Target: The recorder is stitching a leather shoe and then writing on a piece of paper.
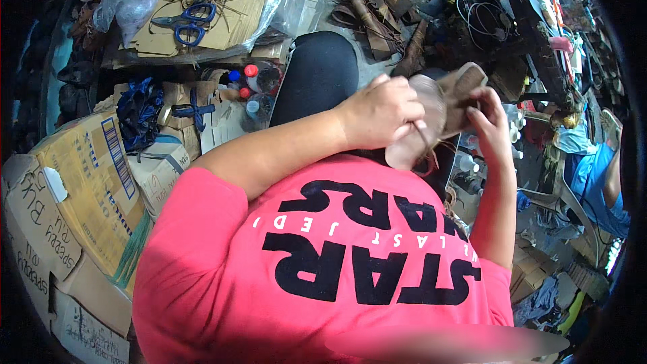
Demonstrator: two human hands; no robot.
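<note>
Above my lap I have a shoe (423,104) with a pale, smooth sole and a brown upper, tilted so that the sole shows. My right hand (490,121) pinches the brown upper at its right side between thumb and fingers. Close against the left edge of the sole, my left hand (387,113) is closed with the knuckles up. A thin brown strand shows by its fingertips, but what those fingers hold is too small to make out. Part of the upper is hidden behind the sole.
Blue-handled scissors (185,23) lie on stacked cardboard (253,0) at the far left. Capped plastic bottles (259,87) stand below it. Cardboard boxes (87,175) crowd my left. Brown shoe pieces (374,13) lie ahead. Blue cloth (593,185) and another person's limb show at right.
</note>
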